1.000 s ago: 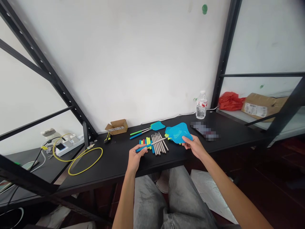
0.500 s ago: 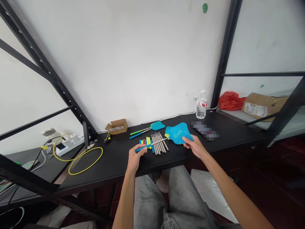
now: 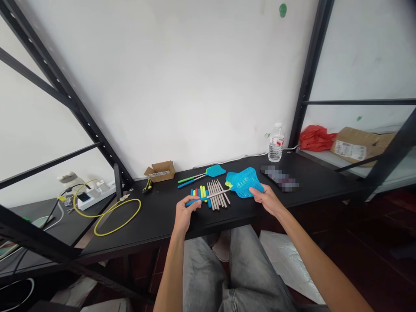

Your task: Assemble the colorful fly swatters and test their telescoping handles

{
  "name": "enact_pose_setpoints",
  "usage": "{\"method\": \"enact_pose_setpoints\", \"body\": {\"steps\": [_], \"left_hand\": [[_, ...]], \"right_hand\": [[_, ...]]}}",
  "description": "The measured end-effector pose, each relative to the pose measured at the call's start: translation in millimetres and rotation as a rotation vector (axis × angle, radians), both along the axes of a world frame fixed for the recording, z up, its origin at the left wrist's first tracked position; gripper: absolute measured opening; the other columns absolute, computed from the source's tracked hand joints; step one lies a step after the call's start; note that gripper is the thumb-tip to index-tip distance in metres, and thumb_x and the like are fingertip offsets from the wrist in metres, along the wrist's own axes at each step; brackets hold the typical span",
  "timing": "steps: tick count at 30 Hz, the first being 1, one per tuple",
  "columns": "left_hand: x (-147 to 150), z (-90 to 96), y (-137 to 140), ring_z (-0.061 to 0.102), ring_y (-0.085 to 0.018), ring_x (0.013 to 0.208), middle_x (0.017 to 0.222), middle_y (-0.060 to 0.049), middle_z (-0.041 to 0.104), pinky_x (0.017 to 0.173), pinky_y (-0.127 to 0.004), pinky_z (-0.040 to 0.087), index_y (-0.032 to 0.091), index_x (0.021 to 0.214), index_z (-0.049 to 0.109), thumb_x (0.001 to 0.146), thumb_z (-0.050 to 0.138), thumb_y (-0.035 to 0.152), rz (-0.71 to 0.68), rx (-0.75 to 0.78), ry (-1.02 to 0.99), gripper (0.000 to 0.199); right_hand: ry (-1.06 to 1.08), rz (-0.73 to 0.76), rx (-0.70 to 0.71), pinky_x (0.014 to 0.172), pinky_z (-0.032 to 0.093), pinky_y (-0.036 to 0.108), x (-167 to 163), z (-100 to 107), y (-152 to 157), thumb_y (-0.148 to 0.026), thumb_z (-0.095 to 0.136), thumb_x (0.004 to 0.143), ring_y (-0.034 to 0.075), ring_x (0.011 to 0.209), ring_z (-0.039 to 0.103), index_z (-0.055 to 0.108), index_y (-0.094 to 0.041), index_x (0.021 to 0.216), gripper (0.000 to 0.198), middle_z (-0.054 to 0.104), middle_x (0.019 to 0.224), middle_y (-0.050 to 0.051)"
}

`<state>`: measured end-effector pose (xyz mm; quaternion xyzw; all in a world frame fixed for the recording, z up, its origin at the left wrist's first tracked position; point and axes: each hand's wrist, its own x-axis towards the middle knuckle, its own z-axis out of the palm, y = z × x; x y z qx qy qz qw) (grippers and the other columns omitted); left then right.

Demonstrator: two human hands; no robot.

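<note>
A blue fly swatter is held between both hands above the black table. My left hand is closed round its blue handle, and my right hand pinches the lower right edge of its mesh head. Under the swatter's rod lie several metal rods side by side. Just left of them is a row of coloured handles in blue, yellow and red. More swatter heads, partly hidden, lie behind the held one. Farther back rest assembled swatters with green and blue handles.
A small open cardboard box stands by the wall, with a black-and-yellow object near it. A yellow cable loops at left beside a power strip. A water bottle and a blurred-out dark item are at right.
Both hands keep the same hold on the swatter, which has hardly moved. The view has shifted very slightly.
</note>
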<state>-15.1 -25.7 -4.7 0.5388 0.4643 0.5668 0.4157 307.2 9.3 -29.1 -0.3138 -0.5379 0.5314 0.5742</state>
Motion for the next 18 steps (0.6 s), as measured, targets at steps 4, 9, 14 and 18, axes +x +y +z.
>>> {"method": "enact_pose_setpoints", "body": {"steps": [4,9,14,18], "left_hand": [[0.7,0.2,0.1,0.053,-0.013,0.061,0.066,-0.003,0.063,0.057,-0.024,0.038,0.016,0.084,0.072,0.072,0.077,0.033,-0.005,0.009,-0.009,0.022],[-0.4,-0.7,0.3,0.053,-0.013,0.063,0.067,-0.003,0.063,0.058,-0.023,0.039,0.016,0.087,0.072,0.072,0.077,0.033,-0.028,0.014,-0.009,0.023],[-1.1,-2.4,0.5,0.051,-0.012,0.062,0.066,-0.002,0.062,0.058,-0.023,0.038,0.016,0.087,0.072,0.073,0.078,0.033,-0.036,0.010,-0.015,0.023],[-1.2,-2.6,0.7,0.051,-0.011,0.062,0.066,-0.002,0.061,0.058,-0.022,0.038,0.016,0.087,0.072,0.072,0.078,0.033,-0.037,0.005,-0.016,0.023]], "right_hand": [[-0.020,0.016,0.004,0.050,0.013,0.028,1.5,-0.4,0.2,-0.045,0.075,0.077,0.009,0.055,0.017,0.037,-0.021,0.064,0.046,0.025,0.062,-0.007],[-0.026,0.035,0.003,0.050,0.014,0.028,3.2,-1.4,0.7,-0.044,0.075,0.078,0.009,0.056,0.017,0.039,-0.021,0.066,0.044,0.025,0.063,-0.007],[-0.041,0.054,-0.001,0.051,0.012,0.028,4.7,-2.0,0.9,-0.045,0.074,0.078,0.009,0.057,0.016,0.037,-0.021,0.066,0.045,0.024,0.063,-0.007],[-0.072,0.049,-0.005,0.051,0.012,0.028,5.8,-2.0,0.8,-0.047,0.074,0.077,0.010,0.058,0.016,0.035,-0.021,0.065,0.048,0.024,0.063,-0.007]]}}
